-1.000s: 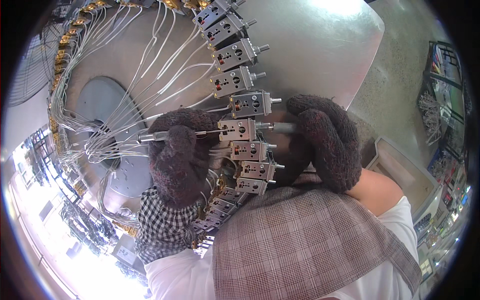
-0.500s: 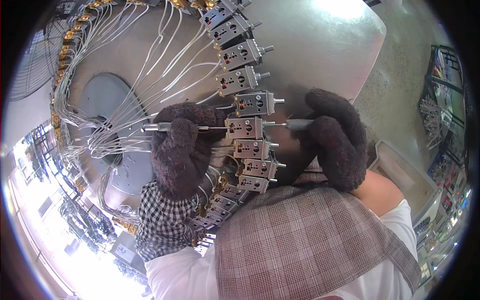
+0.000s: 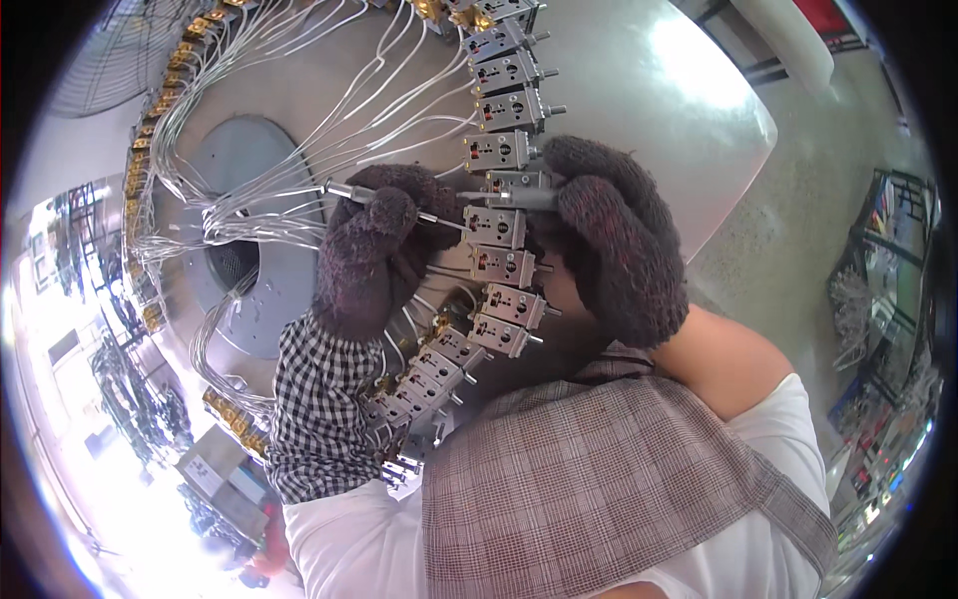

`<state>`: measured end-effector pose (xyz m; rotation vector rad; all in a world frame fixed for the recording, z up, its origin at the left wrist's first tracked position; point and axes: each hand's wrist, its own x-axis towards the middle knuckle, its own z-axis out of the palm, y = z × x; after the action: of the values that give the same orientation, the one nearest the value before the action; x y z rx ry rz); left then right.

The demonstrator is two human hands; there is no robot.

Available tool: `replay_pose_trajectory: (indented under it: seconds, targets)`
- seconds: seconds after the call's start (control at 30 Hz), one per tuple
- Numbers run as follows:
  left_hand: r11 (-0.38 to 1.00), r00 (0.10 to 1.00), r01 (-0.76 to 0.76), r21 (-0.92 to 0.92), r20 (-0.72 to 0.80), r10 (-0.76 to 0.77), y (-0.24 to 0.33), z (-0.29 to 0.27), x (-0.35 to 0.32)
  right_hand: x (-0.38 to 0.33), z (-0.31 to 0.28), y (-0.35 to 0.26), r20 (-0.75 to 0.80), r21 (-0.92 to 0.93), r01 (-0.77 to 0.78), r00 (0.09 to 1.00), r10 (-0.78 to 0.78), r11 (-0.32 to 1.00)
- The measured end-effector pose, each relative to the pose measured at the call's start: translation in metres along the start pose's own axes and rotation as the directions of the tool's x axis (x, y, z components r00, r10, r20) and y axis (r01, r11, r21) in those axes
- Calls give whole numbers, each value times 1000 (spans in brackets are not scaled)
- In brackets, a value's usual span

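Both hands wear dark knitted gloves. My left hand (image 3: 367, 265) is closed around a slim screwdriver-like tool with a metal handle (image 3: 346, 190); its thin shaft reaches right to the side of a small metal box unit (image 3: 495, 228). In my right hand (image 3: 627, 245) is a grey-handled tool (image 3: 524, 199) with a narrow tip pointing left. It lies across the neighbouring box unit just beyond and hides part of that one. The units stand in a curved row, each with slots, a round hole and a shaft on its right side. The right fingertips partly cover the nearest shafts.
Thin pale wires (image 3: 289, 225) run from the units to the hub (image 3: 239, 160) of a round metal table (image 3: 619, 70). Brass-coloured parts (image 3: 170, 100) line its far left rim. A fan guard (image 3: 110, 60) stands at upper left, racks (image 3: 888, 250) at right.
My right hand has moved left and away from me, bringing its tool from beside a shaft to over the units. The left hand has shifted slightly, and its tool now slants more. The view has shifted.
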<state>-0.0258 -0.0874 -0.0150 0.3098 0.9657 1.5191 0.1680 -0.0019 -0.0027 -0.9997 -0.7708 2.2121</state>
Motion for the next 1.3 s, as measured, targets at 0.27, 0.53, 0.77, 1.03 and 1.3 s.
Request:
replay_pose_trajectory:
  seconds: [0.27,0.53,0.77,1.03,1.3]
  targets:
    - [996,996,-74,-54,-62,71,12,24,79,99,-8,-55,107,16,-7,994,5,1000]
    - [471,887,-177,864,-67,456,60,85,127,211,-14,-119,274,-14,-3,962,7,1000]
    - [166,623,188,968,-249,741,114,47,-16,238,-30,-142,283,11,0,959,-3,1000]
    - [332,559,195,923,-383,735,84,-29,-53,243,-30,-146,332,38,-31,943,16,999]
    - [-8,682,331,944,-233,693,96,1,13,258,-26,-151,338,-46,-3,941,19,999]
